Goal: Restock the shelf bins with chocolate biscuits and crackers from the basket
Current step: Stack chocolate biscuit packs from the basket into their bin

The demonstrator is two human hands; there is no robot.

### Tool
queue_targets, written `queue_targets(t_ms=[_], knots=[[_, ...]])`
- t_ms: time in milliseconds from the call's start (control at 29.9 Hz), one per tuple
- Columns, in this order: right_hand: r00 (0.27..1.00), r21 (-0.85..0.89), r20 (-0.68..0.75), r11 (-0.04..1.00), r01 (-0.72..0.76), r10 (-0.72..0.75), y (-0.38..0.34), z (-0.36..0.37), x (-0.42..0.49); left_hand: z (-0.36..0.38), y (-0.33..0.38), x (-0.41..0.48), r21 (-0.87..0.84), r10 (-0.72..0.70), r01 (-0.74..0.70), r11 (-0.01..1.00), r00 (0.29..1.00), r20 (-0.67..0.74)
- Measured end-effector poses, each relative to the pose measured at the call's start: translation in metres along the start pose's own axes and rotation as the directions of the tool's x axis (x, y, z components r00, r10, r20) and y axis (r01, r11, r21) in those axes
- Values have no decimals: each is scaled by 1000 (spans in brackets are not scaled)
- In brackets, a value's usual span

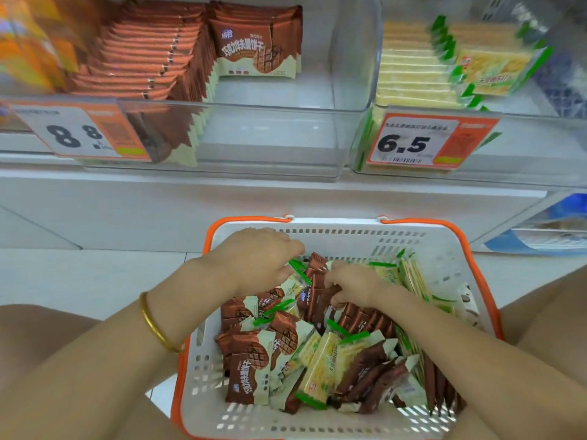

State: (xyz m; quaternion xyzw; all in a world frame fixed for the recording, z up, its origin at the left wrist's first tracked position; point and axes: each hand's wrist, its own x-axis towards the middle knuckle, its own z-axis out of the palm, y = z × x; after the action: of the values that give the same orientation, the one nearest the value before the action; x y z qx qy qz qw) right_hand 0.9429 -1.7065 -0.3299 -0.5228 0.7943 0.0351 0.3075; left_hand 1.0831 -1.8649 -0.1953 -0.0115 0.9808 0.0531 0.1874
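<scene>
At the far edge of the basket (349,237), biscuit packets (316,296) are pinched in the right hand (352,285); the grip of the left hand (259,258) cannot be told. Judged light, slick, brittle; best held flatwise.

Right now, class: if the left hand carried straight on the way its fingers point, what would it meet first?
Probably the green-edged cracker packet just beyond the left hand's fingertips, then the chocolate biscuit packets the right hand grips. Depth is unclear; it may already touch.

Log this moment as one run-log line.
stage: picking from basket | left hand: in basket, grip unclear | right hand: grips chocolate biscuit packs | biscuit bin: part filled | cracker bin: part filled
</scene>
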Motion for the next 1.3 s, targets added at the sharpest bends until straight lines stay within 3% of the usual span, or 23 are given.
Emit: queue_targets(t_ms=[100,167,234,267,334,468,568,668,769,836,869,936,1036,1136,1303], knots=[[991,142,-130,989,33,-14,-7,-49,-15,-4,-4,-2,-48,-21,20,999,1000,-21],[972,368,-236,926,78,12,-17,-82,-34,-9,-6,-5,-135,-58,57,989,998,-3],[951,663,-302,732,154,73,-29,-107,-56,-19,-7,-9,-278,-95,99,955,995,30],[941,749,-326,632,199,91,-34,-116,-65,-26,-8,-12,-366,-107,111,924,994,31],[932,807,-351,536,248,96,-45,-128,-81,-42,-10,-19,-528,-128,101,843,992,-16],[917,767,-397,563,307,41,-76,-160,-111,-82,-20,-49,-690,-148,-3,724,976,-160],[868,604,-495,710,362,-22,-110,-200,-129,-116,-30,-79,-715,-192,-97,693,931,-312],[780,347,-618,856,383,-98,-139,-247,-131,-143,-46,-94,-709,-293,-194,678,813,-502],[678,163,-727,933,321,-106,-151,-298,-119,-154,-63,-84,-647,-466,-240,724,521,-715],[617,90,-783,967,239,-80,-152,-325,-99,-150,-72,-73,-528,-470,-97,843,343,-813],[609,87,-791,977,196,-52,-151,-335,-84,-144,-75,-68,-449,-432,25,893,323,-842],[635,122,-772,989,87,40,-146,-345,-50,-128,-80,-59,-314,-372,204,927,412,-832],[663,125,-727,984,-125,177,-136,-346,6,-108,-80,-49,-181,-353,349,919,530,-771],[647,132,-717,962,-239,260,-121,-340,47,-102,-80,-45,-134,-363,416,899,541,-758],[616,44,-755,954,-295,226,-114,-332,79,-100,-82,-43,-80,-323,416,906,555,-767]])
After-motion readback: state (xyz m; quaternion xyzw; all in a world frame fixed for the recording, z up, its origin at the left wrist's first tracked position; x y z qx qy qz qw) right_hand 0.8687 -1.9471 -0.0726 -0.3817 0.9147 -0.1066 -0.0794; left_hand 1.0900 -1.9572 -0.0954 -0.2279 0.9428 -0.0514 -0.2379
